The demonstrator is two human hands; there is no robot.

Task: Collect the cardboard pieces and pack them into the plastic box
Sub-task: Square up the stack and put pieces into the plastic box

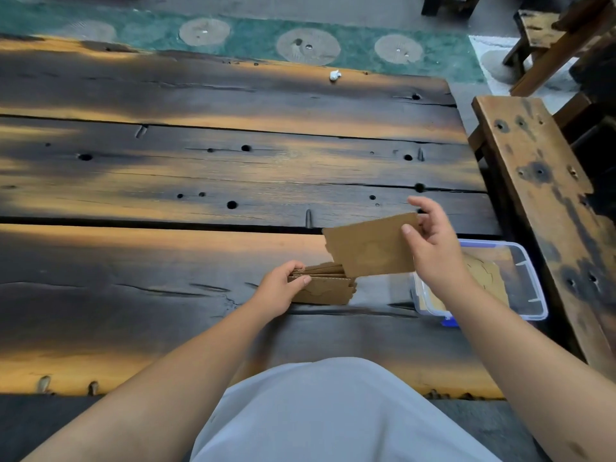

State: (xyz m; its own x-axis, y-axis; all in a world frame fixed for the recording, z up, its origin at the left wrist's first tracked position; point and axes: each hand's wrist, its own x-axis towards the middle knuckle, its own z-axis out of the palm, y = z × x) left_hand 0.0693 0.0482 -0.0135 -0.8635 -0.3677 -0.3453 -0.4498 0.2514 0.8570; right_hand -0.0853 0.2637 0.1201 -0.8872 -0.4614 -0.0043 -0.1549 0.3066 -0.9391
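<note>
The left hand (283, 283) grips a stack of cardboard pieces (328, 286) by its left end, thumb on the near face and fingers curled over the top edge, so that the pieces stand on their long edges on the dark, scorched-looking wooden worktop (166, 255). The stack's right end is ragged and uneven. The right hand (433, 241) holds a single cardboard piece (370, 248) lifted above the worktop, pinching its right end between thumb on the near face and fingers behind; the piece is tilted, its left edge torn and irregular, and its lower left corner overlaps the top of the stack as seen from the head view, though contact between them cannot be told. Just to the right of both hands, near the worktop's right edge, stands the clear plastic box (533, 281) with a bluish rim and a blue clip at its near side; at least one pale cardboard piece (485, 273) already lies flat inside it, partly hidden by the right forearm. Far across the worktop lies a small white crumpled scrap (335, 75). A wooden bench (540, 181) runs alongside the worktop on the right, and beyond the far edge the floor is green with pale round patches (308, 46).
</note>
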